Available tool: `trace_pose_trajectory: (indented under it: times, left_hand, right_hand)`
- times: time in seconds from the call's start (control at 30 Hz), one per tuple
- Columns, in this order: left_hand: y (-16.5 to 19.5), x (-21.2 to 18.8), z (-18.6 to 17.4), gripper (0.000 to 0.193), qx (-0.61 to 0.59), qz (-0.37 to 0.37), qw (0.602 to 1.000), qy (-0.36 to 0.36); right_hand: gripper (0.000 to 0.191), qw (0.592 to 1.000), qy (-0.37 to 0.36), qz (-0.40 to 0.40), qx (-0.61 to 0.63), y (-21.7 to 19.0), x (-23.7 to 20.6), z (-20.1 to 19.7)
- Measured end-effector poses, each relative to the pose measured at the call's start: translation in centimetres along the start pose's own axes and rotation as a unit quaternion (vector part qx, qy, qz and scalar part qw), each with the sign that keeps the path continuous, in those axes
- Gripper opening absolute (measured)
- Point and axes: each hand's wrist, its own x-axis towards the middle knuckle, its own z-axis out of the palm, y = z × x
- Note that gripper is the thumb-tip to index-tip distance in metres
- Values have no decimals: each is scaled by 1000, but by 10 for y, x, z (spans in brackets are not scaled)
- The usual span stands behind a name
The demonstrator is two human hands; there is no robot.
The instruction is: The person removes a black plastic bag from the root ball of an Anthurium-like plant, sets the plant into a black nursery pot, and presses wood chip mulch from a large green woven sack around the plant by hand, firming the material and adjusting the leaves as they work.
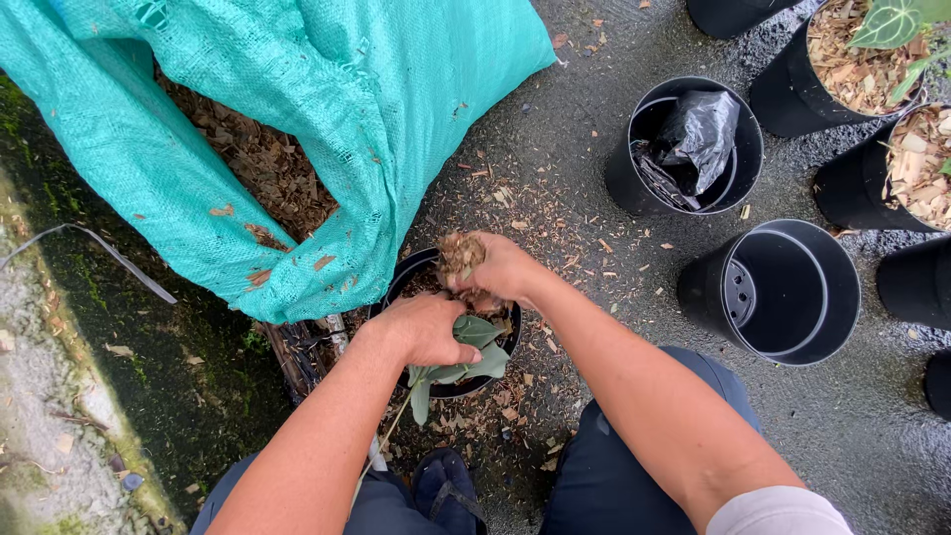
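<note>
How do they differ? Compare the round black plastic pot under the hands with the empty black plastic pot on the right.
The round black plastic pot under the hands holds bark chips and a green-leaved plant; the empty black plastic pot on the right shows its bare, holed bottom. The first stands against the teal woven sack; the second stands apart. Both are upright.

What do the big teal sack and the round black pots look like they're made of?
Teal sack: apparently woven plastic, matte; a criss-cross weave and frayed edge show. Empty black pot: likely thin moulded plastic, slightly glossy, with a smooth rim and slotted base. The wood chips inside the sack look like dry shredded bark.
</note>
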Motion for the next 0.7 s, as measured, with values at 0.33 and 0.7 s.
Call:
trace_pose_trajectory:
  times: [0.33, 0.7]
  left_hand:
    - [0, 3, 1, 78, -10, -9, 1000, -22]
    - [-5, 2, 0, 70, -51, 22, 998, 9]
  right_hand:
    - [71, 930, 3, -113, -350, -16, -17, -19]
    - [45, 911, -20, -103, -399, 16, 11, 3]
